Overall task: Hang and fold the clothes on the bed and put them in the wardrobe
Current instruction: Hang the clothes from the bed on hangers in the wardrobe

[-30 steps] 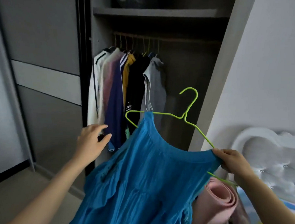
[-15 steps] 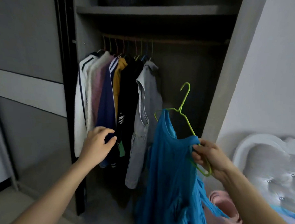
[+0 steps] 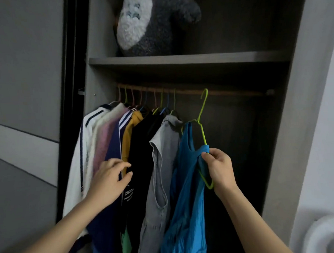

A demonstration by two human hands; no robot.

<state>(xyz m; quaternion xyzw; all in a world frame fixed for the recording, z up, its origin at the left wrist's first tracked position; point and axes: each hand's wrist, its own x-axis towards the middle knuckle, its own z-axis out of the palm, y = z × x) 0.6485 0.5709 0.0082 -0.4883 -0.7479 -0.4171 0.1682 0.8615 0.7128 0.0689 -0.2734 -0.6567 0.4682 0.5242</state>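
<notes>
A bright blue dress [image 3: 186, 192] hangs from a lime green wire hanger [image 3: 202, 123]. My right hand [image 3: 218, 167] grips the hanger's shoulder together with the dress strap. The hanger's hook is level with the wardrobe rail [image 3: 227, 92] and looks to be at it; whether it rests on it I cannot tell. My left hand [image 3: 110, 177] is open, its fingers reaching against the hung clothes [image 3: 125, 147], in front of the navy and yellow garments. A grey shirt [image 3: 160, 165] hangs just left of the blue dress.
The wardrobe's shelf [image 3: 188, 59] above the rail carries a grey and white plush toy [image 3: 150, 23]. A grey sliding door [image 3: 26, 113] stands at the left. The rail's right half is bare. A white headboard edge [image 3: 326, 236] shows at the lower right.
I have stepped closer and raised the hanger with the blue dress up to the rail. My left hand has moved onto the hung clothes.
</notes>
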